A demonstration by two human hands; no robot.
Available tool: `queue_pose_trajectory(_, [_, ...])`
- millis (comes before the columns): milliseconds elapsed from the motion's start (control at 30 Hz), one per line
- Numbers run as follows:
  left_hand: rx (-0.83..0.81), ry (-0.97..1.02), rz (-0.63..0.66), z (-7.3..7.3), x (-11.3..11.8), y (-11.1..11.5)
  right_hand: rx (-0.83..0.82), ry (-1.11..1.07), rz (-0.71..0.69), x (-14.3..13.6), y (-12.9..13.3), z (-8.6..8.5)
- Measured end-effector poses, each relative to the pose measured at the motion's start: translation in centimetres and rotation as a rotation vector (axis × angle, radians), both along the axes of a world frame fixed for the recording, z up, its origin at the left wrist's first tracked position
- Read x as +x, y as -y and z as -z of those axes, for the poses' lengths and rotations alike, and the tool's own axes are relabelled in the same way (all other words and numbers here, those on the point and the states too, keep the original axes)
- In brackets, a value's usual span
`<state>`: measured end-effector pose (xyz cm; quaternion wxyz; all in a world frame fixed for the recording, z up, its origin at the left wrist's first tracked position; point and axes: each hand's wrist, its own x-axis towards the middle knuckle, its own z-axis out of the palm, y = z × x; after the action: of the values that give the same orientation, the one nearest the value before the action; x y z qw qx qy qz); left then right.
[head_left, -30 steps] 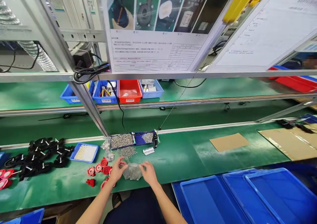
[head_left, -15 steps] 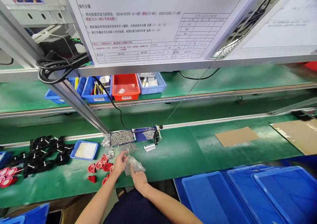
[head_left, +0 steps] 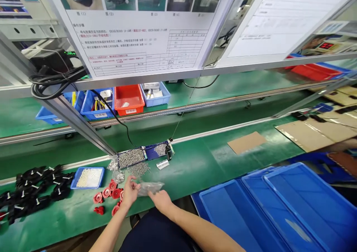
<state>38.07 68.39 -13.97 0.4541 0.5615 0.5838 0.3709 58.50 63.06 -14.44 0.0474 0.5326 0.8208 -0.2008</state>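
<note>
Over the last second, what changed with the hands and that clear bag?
The right hand slid off the top of the clear plastic bag and now sits under its near edge. The left hand keeps pinching the bag's left end, and the bag has been lifted and stretched flatter. The red parts and screw tray stayed put.

Head view — down over green bench (head_left: 195,166).
</note>
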Motion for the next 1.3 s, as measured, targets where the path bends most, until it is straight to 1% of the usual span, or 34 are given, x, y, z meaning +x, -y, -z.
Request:
queue_pose_trajectory(67, [-0.033, -0.01, -0.018, 0.8, 0.0, -0.2, -0.011, 0.015, -0.038, 1.7, 0.6, -0.4])
queue_pose_trajectory(133, [-0.065, -0.04, -0.032, 1.7, 0.7, -0.8, -0.017, 0.009, -0.064, 3.0, 0.7, -0.6])
queue_pose_trajectory(200, [-0.083, -0.091, -0.023, 2.3, 1.5, -1.4, -0.024, -0.001, -0.069, 3.7, 0.3, -0.7])
queue_pose_trajectory(233, [-0.081, -0.121, -0.002, 2.4, 1.9, -1.7, -0.027, -0.001, -0.057, 3.8, 0.1, -0.6])
queue_pose_trajectory(300, [-0.065, -0.182, 0.074, 2.0, 2.3, -2.0, -0.031, 0.002, -0.007, 3.7, 0.0, -0.6])
queue_pose_trajectory(433, [-0.01, -0.319, 0.279, -0.2, 2.5, -2.6, -0.034, -0.04, 0.111, 2.6, 0.4, -0.4])
queue_pose_trajectory(500, [0.006, -0.39, 0.384, -1.0, 3.3, -3.0, -0.037, -0.086, 0.145, 1.9, 0.8, -0.3])
queue_pose_trajectory(533, [0.005, -0.426, 0.433, -1.2, 3.9, -3.1, -0.039, -0.108, 0.159, 1.6, 0.9, -0.3])
queue_pose_trajectory(600, [-0.011, -0.498, 0.516, -1.1, 5.3, -3.3, -0.04, -0.146, 0.195, 1.1, 1.0, -0.2])
queue_pose_trajectory(700, [-0.023, -0.595, 0.582, -0.1, 6.7, -2.9, -0.042, -0.185, 0.256, 0.6, 1.1, 0.0])
queue_pose_trajectory(767, [-0.025, -0.646, 0.591, 0.6, 6.8, -2.5, -0.049, -0.199, 0.297, 0.3, 1.0, 0.2])
queue_pose_trajectory(867, [-0.029, -0.696, 0.563, 1.5, 6.6, -2.6, -0.074, -0.221, 0.318, -0.1, 0.1, 0.7])
queue_pose_trajectory(967, [-0.039, -0.712, 0.512, 2.1, 6.5, -3.8, -0.097, -0.253, 0.289, -0.3, -1.1, 0.9])
queue_pose_trajectory(1033, [-0.042, -0.715, 0.469, 2.3, 6.3, -4.9, -0.105, -0.281, 0.262, -0.5, -1.4, 0.8])
queue_pose_trajectory(1100, [-0.048, -0.726, 0.412, 2.4, 5.6, -6.0, -0.111, -0.318, 0.227, -0.8, -0.8, 0.5])
queue_pose_trajectory(1200, [-0.075, -0.756, 0.333, 2.4, 4.2, -7.3, -0.107, -0.372, 0.188, -1.2, 1.3, 0.0])
queue_pose_trajectory(1300, [-0.091, -0.76, 0.318, 2.4, 3.3, -7.7, -0.079, -0.393, 0.202, -0.8, 3.4, -0.1])
